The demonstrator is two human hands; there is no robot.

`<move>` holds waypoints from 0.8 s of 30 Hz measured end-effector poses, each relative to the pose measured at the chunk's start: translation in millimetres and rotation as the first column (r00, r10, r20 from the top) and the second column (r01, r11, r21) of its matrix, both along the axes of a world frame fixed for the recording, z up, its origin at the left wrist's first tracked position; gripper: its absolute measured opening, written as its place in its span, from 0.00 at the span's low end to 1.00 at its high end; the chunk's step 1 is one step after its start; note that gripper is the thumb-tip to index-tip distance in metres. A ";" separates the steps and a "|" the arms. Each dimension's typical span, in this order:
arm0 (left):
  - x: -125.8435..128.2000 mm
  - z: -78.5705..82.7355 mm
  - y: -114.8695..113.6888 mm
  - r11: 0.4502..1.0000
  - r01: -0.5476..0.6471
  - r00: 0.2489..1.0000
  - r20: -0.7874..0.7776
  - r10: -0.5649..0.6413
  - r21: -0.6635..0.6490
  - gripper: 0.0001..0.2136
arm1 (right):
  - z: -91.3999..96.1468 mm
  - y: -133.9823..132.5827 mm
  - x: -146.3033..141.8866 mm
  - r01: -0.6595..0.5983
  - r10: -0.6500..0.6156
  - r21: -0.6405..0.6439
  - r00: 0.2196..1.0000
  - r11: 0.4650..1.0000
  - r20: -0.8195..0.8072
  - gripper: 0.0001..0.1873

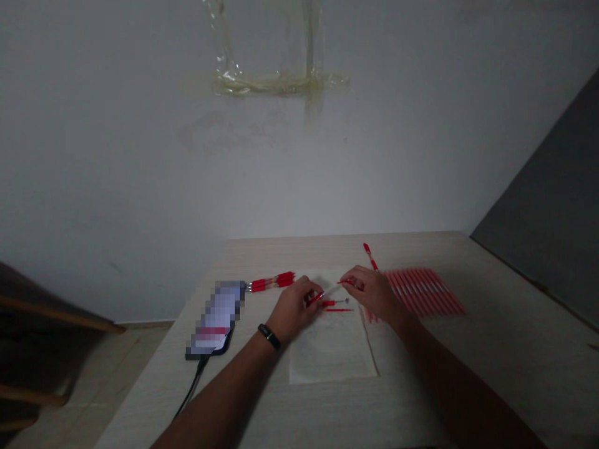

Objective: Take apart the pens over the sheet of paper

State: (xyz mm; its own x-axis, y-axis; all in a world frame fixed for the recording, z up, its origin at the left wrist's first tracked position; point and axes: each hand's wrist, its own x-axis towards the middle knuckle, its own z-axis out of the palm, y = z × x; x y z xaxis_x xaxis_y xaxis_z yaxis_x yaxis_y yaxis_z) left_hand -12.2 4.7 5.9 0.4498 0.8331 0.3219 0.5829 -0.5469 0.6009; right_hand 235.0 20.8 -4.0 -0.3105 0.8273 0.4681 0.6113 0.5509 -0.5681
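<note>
My left hand [296, 304] is closed around a red and clear pen barrel [316, 298], over a sheet of pale paper [334, 358]. Facing it, my right hand [372, 290] pinches a thin pen part with a red end [345, 282]; its exact kind is blurred. A faint pale strip lies between the two hands, too smeared to name. Below them on the paper are a short red pen piece [330, 303] with a small greyish tip and a slim red stick [337, 310] like a refill. A black band circles my left wrist.
Several red pens [423, 290] lie in a row at right, partly behind my right hand. One pen [369, 255] lies beyond that hand. Several more [271, 282] are bunched at left, beside a phone [218, 315] with a black cable [191, 388]. A wall [346, 187] borders the table's back.
</note>
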 end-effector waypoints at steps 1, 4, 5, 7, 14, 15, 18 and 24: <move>0.3 -0.2 -0.1 1.000 0.004 1.000 0.003 -0.004 -0.005 0.06 | 0.1 -0.2 0.0 -0.006 0.006 0.000 1.000 1.000 0.005 0.04; 1.2 -0.4 -0.8 1.000 0.013 1.000 0.004 -0.013 -0.019 0.07 | 0.6 -1.3 -0.5 -0.015 0.015 -0.012 1.000 1.000 0.023 0.04; 1.2 -0.6 -0.9 1.000 0.015 1.000 0.001 -0.015 -0.022 0.07 | 1.1 -1.9 -0.8 -0.018 0.019 -0.015 0.999 1.000 0.032 0.04; 1.1 -1.3 -1.0 0.999 0.021 1.000 -0.007 -0.022 -0.024 0.07 | 2.4 -3.0 -1.8 -0.030 0.031 -0.017 0.998 0.999 0.050 0.04; 1.1 -4.0 -0.4 0.999 0.032 0.999 -0.022 -0.033 -0.031 0.06 | 4.0 -6.9 -8.3 -0.101 0.102 -0.059 0.995 0.993 0.016 0.12; 1.2 -4.1 -0.4 0.999 0.034 0.999 -0.020 -0.035 -0.031 0.06 | 3.8 -7.8 -9.2 -0.108 0.108 -0.077 0.994 0.991 -0.002 0.15; 1.4 -3.5 -0.5 0.999 0.034 0.999 -0.011 -0.034 -0.035 0.06 | 4.4 -10.0 -10.5 -0.096 0.094 -0.112 0.995 0.989 -0.031 0.19; 1.4 -1.8 -0.6 0.998 -0.021 0.997 0.077 0.025 -0.058 0.07 | 6.6 -7.5 -7.4 -0.069 0.070 -0.040 0.997 0.997 0.020 0.14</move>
